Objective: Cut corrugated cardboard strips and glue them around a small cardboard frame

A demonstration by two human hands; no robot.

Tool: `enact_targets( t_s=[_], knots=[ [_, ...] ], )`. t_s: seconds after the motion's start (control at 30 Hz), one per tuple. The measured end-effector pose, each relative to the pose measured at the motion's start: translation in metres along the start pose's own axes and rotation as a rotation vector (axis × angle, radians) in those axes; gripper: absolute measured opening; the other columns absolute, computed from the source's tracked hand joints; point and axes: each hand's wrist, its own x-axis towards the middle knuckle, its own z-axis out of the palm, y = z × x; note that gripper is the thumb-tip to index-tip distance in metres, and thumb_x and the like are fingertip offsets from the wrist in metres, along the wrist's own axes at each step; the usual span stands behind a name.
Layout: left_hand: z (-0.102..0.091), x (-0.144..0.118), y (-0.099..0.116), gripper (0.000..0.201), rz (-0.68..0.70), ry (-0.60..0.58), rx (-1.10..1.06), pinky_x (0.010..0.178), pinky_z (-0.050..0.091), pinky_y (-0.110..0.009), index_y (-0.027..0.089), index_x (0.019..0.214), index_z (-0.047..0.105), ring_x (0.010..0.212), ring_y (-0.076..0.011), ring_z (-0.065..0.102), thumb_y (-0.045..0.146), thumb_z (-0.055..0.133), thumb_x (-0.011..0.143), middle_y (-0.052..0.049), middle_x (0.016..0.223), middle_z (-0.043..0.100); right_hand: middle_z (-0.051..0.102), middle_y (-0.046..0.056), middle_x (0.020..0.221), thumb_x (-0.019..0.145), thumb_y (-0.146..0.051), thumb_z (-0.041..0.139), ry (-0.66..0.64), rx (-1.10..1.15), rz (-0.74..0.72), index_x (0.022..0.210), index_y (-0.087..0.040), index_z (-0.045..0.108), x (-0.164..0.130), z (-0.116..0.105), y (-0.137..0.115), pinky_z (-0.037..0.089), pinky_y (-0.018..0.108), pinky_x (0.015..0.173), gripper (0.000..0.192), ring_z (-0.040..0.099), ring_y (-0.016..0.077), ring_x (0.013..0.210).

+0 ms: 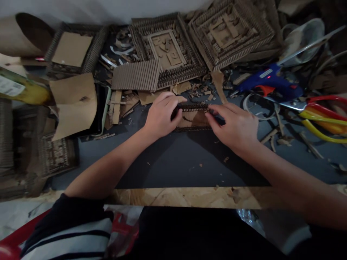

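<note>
A small cardboard piece with corrugated strips along its edges (196, 118) lies on the dark tabletop between my hands. My left hand (165, 113) grips its left end, with thumb and fingers curled around the corner. At the opposite end, my right hand (234, 124) pinches the far strip near the right corner between thumb and fingers. Parts of both ends are hidden behind my fingers. Just beyond the piece, cardboard scraps (200, 92) are scattered, and a flat corrugated sheet (137, 75) leans on a larger layered frame (168, 47).
To the right lie a blue glue gun (273, 81), scissors with red and yellow handles (325, 115) and a tape ring (260, 106). Another layered cardboard frame (231, 32) stands at the back. Cardboard pieces (55, 153), a bottle (24, 88) and a folded sheet (77, 104) crowd the left.
</note>
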Motion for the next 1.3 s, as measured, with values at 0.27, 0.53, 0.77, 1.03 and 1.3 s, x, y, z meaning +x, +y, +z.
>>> enact_targets(
  t_s=[0.27, 0.53, 0.77, 1.03, 1.3],
  knots=[
    [-0.003, 0.002, -0.013, 0.026, -0.029, -0.031, -0.067, 0.104, 0.052, -0.046, 0.021, 0.109, 0.072, 0.112, -0.0274, 0.068, 0.027, 0.05, 0.097, -0.008, 0.116, 0.078, 0.079, 0.007, 0.097, 0.102, -0.033, 0.052, 0.031, 0.076, -0.054, 0.102, -0.025, 0.077, 0.008, -0.015, 0.005, 0.056, 0.039, 0.071, 0.026, 0.075, 0.026, 0.09],
    [-0.001, 0.007, -0.015, 0.039, -0.043, -0.117, -0.159, 0.097, 0.054, -0.039, 0.026, 0.136, 0.067, 0.106, -0.0237, 0.071, 0.032, 0.056, 0.099, -0.004, 0.114, 0.08, 0.08, 0.007, 0.105, 0.1, -0.035, 0.057, -0.042, -0.02, -0.085, 0.103, -0.026, 0.077, 0.016, 0.0, 0.01, 0.045, 0.038, 0.059, 0.023, 0.074, 0.0284, 0.088],
    [0.0, 0.007, -0.019, 0.024, -0.015, -0.106, -0.191, 0.096, 0.055, -0.041, 0.022, 0.11, 0.076, 0.107, -0.0253, 0.072, 0.03, 0.056, 0.098, -0.007, 0.115, 0.08, 0.077, 0.01, 0.107, 0.095, -0.032, 0.062, -0.262, 0.037, 0.004, 0.094, -0.024, 0.076, 0.034, -0.008, 0.006, 0.047, 0.039, 0.066, 0.016, 0.069, 0.0305, 0.096],
    [0.0, 0.005, -0.015, 0.028, -0.012, -0.116, -0.165, 0.097, 0.054, -0.039, 0.019, 0.103, 0.077, 0.111, -0.0246, 0.071, 0.03, 0.052, 0.1, -0.007, 0.114, 0.08, 0.07, 0.014, 0.121, 0.099, -0.026, 0.058, -0.457, -0.048, 0.052, 0.107, -0.017, 0.077, 0.048, -0.022, -0.01, 0.049, 0.039, 0.078, 0.023, 0.061, 0.0343, 0.121],
    [0.002, 0.005, -0.014, 0.028, 0.006, -0.104, -0.126, 0.097, 0.053, -0.039, 0.02, 0.108, 0.077, 0.107, -0.0237, 0.071, 0.029, 0.052, 0.1, -0.007, 0.112, 0.08, 0.074, 0.016, 0.112, 0.092, -0.024, 0.06, -0.411, -0.094, 0.137, 0.094, -0.015, 0.08, 0.05, -0.024, -0.02, 0.053, 0.048, 0.076, 0.022, 0.066, 0.0393, 0.105]
  ],
)
